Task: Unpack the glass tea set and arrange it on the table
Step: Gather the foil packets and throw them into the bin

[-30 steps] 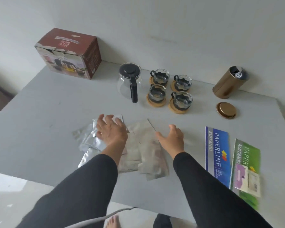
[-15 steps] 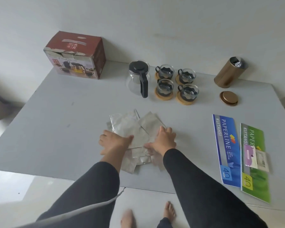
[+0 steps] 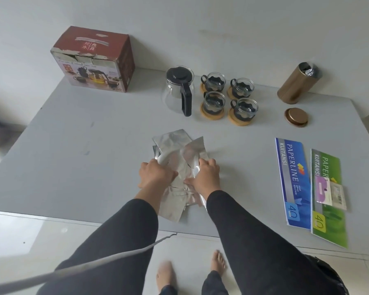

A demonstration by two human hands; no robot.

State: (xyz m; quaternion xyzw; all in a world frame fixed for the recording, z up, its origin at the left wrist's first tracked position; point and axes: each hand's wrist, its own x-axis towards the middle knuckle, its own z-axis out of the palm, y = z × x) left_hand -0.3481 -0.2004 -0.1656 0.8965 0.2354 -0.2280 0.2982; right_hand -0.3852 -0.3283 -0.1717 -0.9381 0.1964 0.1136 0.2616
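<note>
**A:** so where's the tea set at right now?

**B:** all out on the grey table (image 3: pixel 73 133), at the back. Glass teapot (image 3: pixel 178 90) with a black lid and handle, and just to its right four glass cups (image 3: pixel 229 95) in a two-by-two block, each on a round wooden coaster. The red box (image 3: pixel 94 60) stands at the far left corner, well apart from them.

**A:** and the hands?

**B:** both on a messy pile of silver foil packets (image 3: pixel 179 154) in the middle near the front edge. Left hand (image 3: pixel 155 174) and right hand (image 3: pixel 205 176) are curled closed around the sides of the pile, squeezing it between them, thumbs nearly touching.

**A:** anything else around?

**B:** a gold tin (image 3: pixel 297 85) at the back right with its lid (image 3: pixel 296 116) lying flat in front of it, plus a blue receipt book (image 3: pixel 292 182) and a green one (image 3: pixel 327 196) side by side on the right.
</note>
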